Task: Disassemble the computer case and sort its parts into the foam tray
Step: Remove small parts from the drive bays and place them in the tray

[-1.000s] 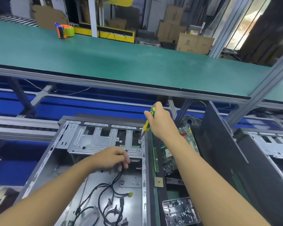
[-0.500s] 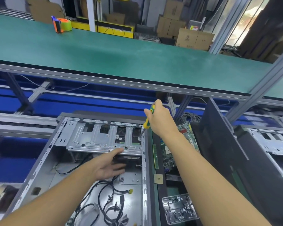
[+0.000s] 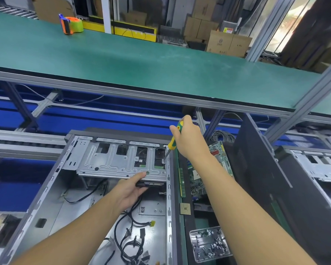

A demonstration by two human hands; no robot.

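Observation:
An open grey computer case [image 3: 46, 190] lies on its side before me. A silver drive cage [image 3: 107, 161] spans its far end. My left hand [image 3: 130, 190] reaches under the cage's near edge, thumb on top and fingers beneath, against a dark drive [image 3: 153, 184]. My right hand [image 3: 189, 138] grips a yellow-green screwdriver [image 3: 173, 140] whose tip meets the cage's right corner. Black cables [image 3: 130, 240] lie loose on the case floor.
Right of the case lie a green motherboard [image 3: 201, 180], a memory stick [image 3: 182, 182], a CPU chip [image 3: 185, 208] and a clear box of screws [image 3: 208, 243]. A black side panel [image 3: 260, 180] leans further right. A tape dispenser [image 3: 72, 24] sits on the green upper shelf.
My left hand let go of the cables, opened and moved up to the drive cage's near edge. My right hand stays with the screwdriver at the cage corner.

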